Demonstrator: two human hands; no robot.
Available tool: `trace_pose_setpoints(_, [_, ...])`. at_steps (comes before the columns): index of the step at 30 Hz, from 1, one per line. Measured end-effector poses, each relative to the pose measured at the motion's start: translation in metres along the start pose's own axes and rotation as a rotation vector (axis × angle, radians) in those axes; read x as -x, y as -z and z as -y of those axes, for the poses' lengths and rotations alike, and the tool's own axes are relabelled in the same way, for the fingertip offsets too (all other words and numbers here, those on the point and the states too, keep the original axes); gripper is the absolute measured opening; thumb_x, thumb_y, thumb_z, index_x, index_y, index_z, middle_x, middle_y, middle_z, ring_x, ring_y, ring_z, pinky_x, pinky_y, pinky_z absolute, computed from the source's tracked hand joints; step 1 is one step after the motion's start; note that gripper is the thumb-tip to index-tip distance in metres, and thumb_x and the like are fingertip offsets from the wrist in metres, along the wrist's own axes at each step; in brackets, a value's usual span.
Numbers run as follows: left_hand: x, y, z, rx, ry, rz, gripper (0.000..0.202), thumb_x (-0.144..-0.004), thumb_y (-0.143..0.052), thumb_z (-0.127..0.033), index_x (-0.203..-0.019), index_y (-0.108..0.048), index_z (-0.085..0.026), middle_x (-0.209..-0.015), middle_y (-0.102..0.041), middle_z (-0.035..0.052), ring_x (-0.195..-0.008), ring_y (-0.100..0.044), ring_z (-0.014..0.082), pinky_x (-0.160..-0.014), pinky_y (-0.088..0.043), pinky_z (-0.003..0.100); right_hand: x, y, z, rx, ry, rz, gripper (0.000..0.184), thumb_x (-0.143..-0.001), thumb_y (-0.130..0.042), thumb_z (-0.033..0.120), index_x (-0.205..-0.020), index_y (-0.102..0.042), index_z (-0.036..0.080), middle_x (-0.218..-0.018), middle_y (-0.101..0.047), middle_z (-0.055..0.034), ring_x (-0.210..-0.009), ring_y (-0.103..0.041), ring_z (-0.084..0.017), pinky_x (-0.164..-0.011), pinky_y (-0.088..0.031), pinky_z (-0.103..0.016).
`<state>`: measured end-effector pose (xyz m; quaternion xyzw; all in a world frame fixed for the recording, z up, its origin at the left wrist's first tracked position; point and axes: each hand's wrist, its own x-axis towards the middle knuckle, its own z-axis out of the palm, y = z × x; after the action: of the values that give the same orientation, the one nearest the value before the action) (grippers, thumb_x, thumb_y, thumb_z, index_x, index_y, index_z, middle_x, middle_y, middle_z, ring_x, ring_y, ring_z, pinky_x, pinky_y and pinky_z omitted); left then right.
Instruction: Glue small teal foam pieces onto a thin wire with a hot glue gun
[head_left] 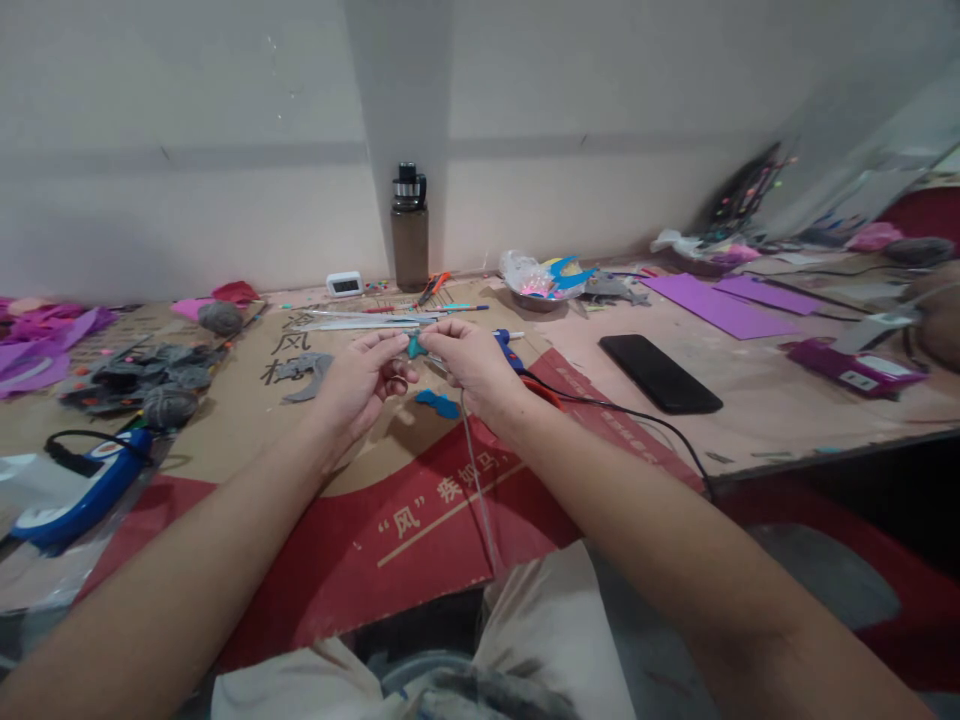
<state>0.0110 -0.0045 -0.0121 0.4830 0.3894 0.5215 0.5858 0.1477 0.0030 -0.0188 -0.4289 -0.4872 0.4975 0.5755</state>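
Note:
Between my fingertips is a small teal piece (415,347), its shape mostly covered. My left hand (367,385) pinches it from the left with thumb and forefinger, the other fingers loosely curled. From the right, my right hand (472,365) grips it too, its fingers closed together. A grey cord (474,465) hangs below my right hand and runs toward my lap. Just under the hands, a blue cut-out (437,403) lies on the printed cardboard (360,460). Behind my right hand shows part of a blue glue gun (508,350).
Grey cut-outs (306,373) lie left of my hands. Farther back stand a bottle (410,240), a small white clock (344,285) and a bowl (536,295) of scraps. A black phone (660,373) and purple sheets (720,306) are at right; a blue-and-white device (82,500) is left.

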Motion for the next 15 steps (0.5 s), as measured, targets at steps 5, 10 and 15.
trace_pose_setpoints(5, [0.0003,-0.0005,-0.0011,-0.003,0.026,0.044,0.019,-0.069,-0.068,-0.022,-0.084,-0.064,-0.013,-0.073,-0.064,0.0028,-0.060,-0.062,0.0102,-0.047,-0.043,0.018,-0.0029,0.0001,-0.0034,0.064,0.049,-0.044,0.011,-0.065,-0.060,0.029,-0.065,-0.055,0.019,-0.053,-0.044,0.0073,-0.046,-0.031,-0.006,-0.047,-0.025,-0.023])
trace_pose_setpoints(10, [0.0011,-0.0019,-0.0009,-0.067,-0.013,-0.005,0.022,-0.065,-0.074,-0.026,-0.080,-0.065,-0.013,-0.072,-0.066,0.0029,-0.057,-0.061,0.0096,-0.047,-0.042,0.018,-0.0025,-0.0021,-0.0048,0.115,0.054,-0.032,0.010,-0.063,-0.060,0.027,-0.065,-0.055,0.019,-0.054,-0.047,0.0063,-0.049,-0.034,-0.007,-0.048,-0.027,-0.023])
trace_pose_setpoints(15, [0.0013,-0.0038,0.0014,-0.092,-0.027,-0.070,0.021,-0.066,-0.074,-0.029,-0.073,-0.062,-0.013,-0.060,-0.059,0.0004,-0.049,-0.055,0.0078,-0.045,-0.039,0.018,-0.0017,-0.0045,-0.0082,0.112,0.119,-0.012,0.011,-0.064,-0.061,0.025,-0.067,-0.054,0.018,-0.057,-0.050,0.0057,-0.053,-0.041,-0.007,-0.052,-0.031,-0.022])
